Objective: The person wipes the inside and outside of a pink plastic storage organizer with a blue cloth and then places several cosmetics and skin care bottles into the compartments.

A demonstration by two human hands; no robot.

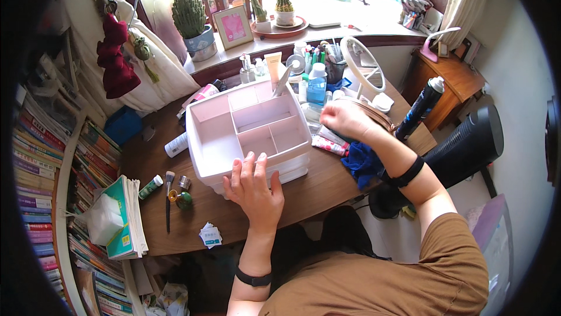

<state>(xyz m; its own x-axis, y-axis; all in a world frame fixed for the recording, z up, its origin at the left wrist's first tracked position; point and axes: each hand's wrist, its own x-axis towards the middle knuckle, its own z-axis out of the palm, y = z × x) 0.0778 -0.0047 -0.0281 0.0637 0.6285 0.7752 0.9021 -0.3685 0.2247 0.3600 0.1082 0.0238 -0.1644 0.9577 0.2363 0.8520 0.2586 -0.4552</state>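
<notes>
A pale pink-and-white plastic organizer box (214,151), divided into several compartments, stands on the brown desk. My left hand (257,191) rests on its front edge with fingers spread over the rim. Inside the back right compartment stands a silvery pointed tube (282,81); the other compartments show bare floors. My right hand (348,119) is over the crowd of items right of the box, its fingers curled, and whether it holds anything is hidden. Below it lie a red-and-white tube (329,145), a blue cloth (361,165) and a brown-edged pouch (372,112).
A round mirror (363,64) and a blue-liquid bottle (316,86) stand behind. At right rises a black spray can (420,108). Left on the desk are a makeup brush (168,197), a green bottle (183,201), small cards (211,235) and stacked books (127,224). A white bottle (176,144) lies beside the box.
</notes>
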